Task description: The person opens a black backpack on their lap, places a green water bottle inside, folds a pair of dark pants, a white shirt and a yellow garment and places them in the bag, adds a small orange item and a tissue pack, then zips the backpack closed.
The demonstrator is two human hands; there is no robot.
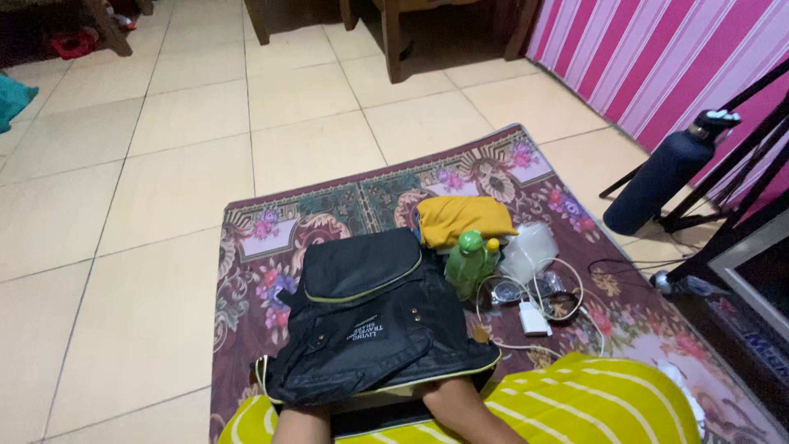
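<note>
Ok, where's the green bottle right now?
In the head view, the green bottle stands on the floral rug, right of the black backpack, just in front of the folded yellow cloth.

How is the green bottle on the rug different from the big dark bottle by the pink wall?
The green bottle is small and see-through green, while the dark bottle is much bigger and solid navy. The green bottle stands upright on the patterned rug beside the black backpack; the dark bottle leans tilted on the tile floor against black tripod legs. Both are drink bottles with their tops on, and neither is touched by a hand.
</note>
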